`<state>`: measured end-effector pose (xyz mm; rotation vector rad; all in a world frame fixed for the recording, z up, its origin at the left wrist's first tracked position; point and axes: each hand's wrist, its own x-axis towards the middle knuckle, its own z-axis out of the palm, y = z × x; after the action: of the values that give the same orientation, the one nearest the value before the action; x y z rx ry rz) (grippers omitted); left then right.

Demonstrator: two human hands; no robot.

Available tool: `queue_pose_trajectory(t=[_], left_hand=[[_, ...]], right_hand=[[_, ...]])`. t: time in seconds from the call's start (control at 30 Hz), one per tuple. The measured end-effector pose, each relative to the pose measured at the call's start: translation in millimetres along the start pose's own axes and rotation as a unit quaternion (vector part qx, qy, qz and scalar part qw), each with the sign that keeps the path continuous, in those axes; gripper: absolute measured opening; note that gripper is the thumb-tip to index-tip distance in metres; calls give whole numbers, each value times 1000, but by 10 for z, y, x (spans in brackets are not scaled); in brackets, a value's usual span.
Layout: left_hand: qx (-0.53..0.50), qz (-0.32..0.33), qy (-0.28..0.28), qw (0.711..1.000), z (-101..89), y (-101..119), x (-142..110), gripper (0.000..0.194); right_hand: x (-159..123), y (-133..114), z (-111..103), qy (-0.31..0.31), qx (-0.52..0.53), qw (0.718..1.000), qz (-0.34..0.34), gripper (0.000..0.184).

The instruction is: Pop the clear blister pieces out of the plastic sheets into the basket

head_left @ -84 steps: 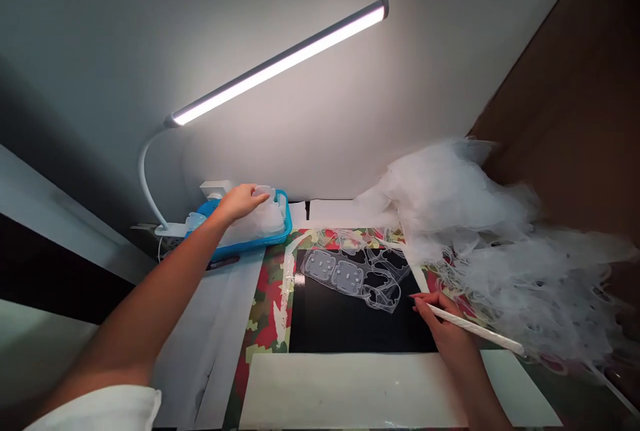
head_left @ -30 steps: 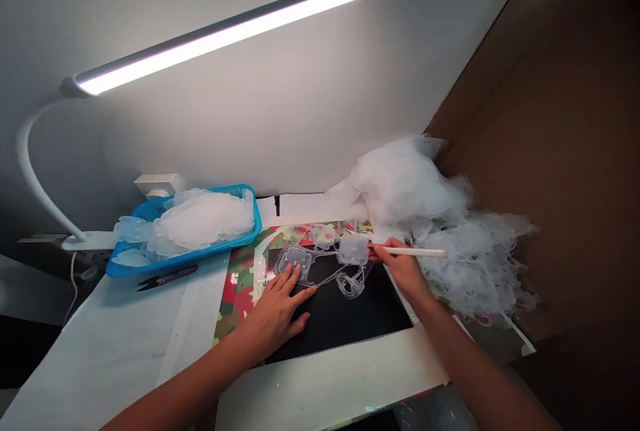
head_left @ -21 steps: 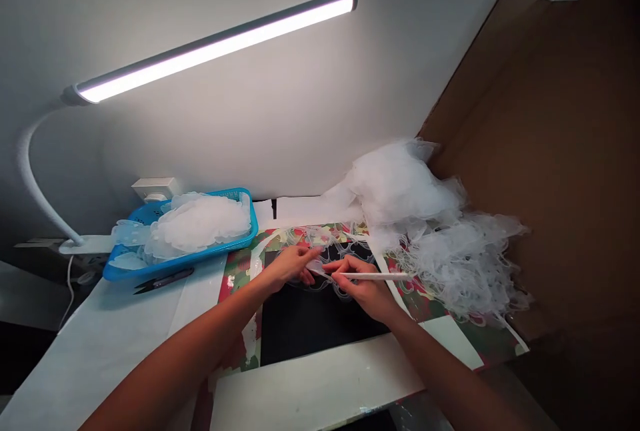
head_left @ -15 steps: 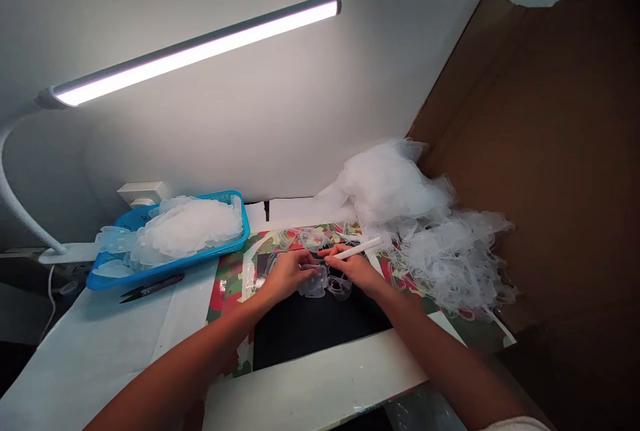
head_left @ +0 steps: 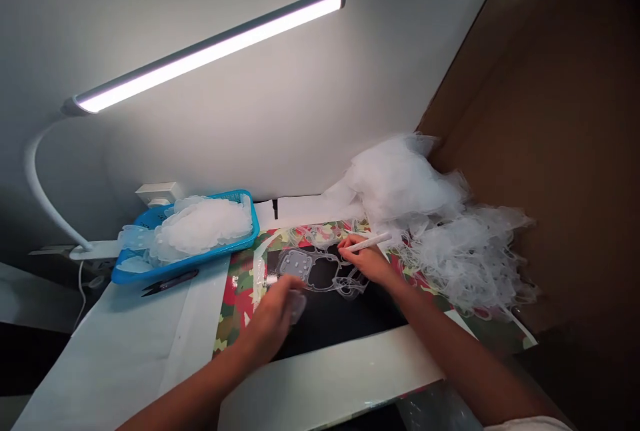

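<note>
My left hand [head_left: 270, 321] is closed on a small translucent plastic piece [head_left: 299, 307], held low over the near left of the black mat [head_left: 345, 324]. In my right hand [head_left: 367, 260] is a slim white pen-like tool [head_left: 374, 240], gripped like a pencil with its rear end pointing right; its tip is hard to make out. Under and left of that hand lies a clear plastic sheet [head_left: 296, 264]. Its left part is filled, while an outlined opening shows black mat to the right. Thin clear offcut strips [head_left: 349, 285] lie at the sheet's right end.
A blue basket [head_left: 185, 268] heaped with translucent pieces [head_left: 203, 227] stands left, with dark snips [head_left: 170, 282] before it. Translucent sheets [head_left: 395, 177] and tangled offcuts [head_left: 470, 261] pile up right, against cardboard [head_left: 545, 151]. A lit lamp [head_left: 215, 51] hangs above.
My left hand has drawn back toward me and left, lifting a translucent piece off the sheet and leaving an opening there. My right hand stays near the sheet with the tool. The view has shifted slightly.
</note>
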<state>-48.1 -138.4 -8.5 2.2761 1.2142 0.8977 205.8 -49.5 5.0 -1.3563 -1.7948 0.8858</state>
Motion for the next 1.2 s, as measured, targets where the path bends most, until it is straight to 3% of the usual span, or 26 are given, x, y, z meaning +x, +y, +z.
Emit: queue_pose_trajectory(t=[0.03,0.1,0.23,0.37,0.9,1.2], left_hand=[[55,-49,-1,997,-36,-71,-16,32],[172,-71,-22,982,-72,-221,-25,40],[301,-10,-52,952,-44,-395,-74,44],[348,10,-55,936,-41,-380,-165,39],[302,-5,-55,952,-67,-387,-208,40],[303,6,-80,950,-90,-419,-188,41]], right_hand=[[1,-54,31,19,-5,1000,-19,18],[-3,-174,169,19,-1,998,-61,18],[-42,-327,596,-69,33,989,-124,17],[-76,-298,847,-91,25,982,-163,17],[-127,-291,1014,-75,-79,977,-181,14],[-169,-274,908,-105,-62,977,-175,16]])
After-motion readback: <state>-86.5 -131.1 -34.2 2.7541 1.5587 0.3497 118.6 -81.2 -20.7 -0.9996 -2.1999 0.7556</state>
